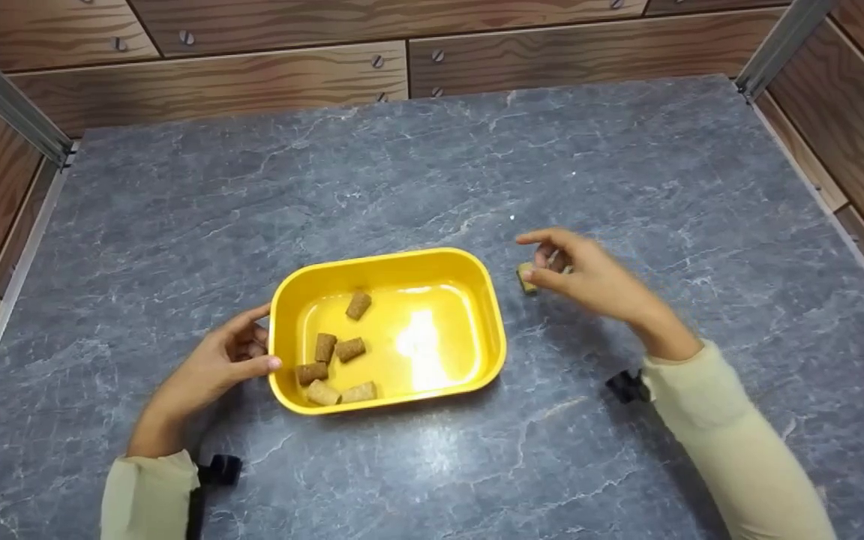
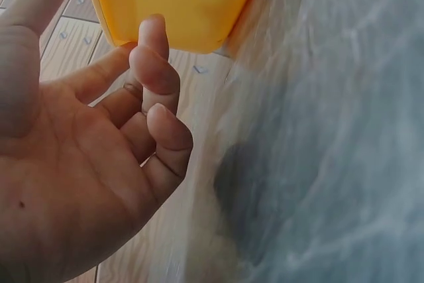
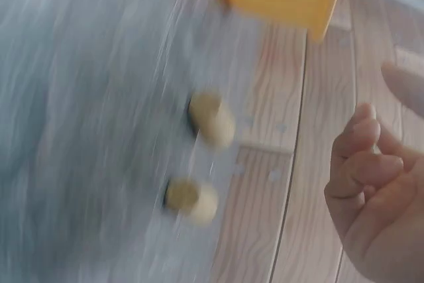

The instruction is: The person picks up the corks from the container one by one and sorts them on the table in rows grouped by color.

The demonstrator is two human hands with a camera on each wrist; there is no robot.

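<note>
A yellow plastic tub [image 1: 391, 259] stands on the table with several short brown corks [image 1: 350, 349] lying inside, mostly in its left half. My left hand [image 1: 211, 367] holds the tub's left end, thumb tip on the rim and index finger farther back along the wall. My right hand [image 1: 589, 277] is to the right of the tub, over the table, with index finger stretched and the others bent; nothing shows between them. Beside its thumb lies a cork [image 1: 524, 276], partly covered by the hand. Two corks [image 3: 212, 120] on the tabletop appear blurred in the right wrist view.
The grey marbled tabletop [image 1: 252, 187] stretches around the tub. Wood-patterned panels [image 1: 282, 82] border it at the back and sides, with metal posts [image 1: 784, 49] at the far corners. Tiny white specks [image 1: 511, 217] lie behind the tub's right end.
</note>
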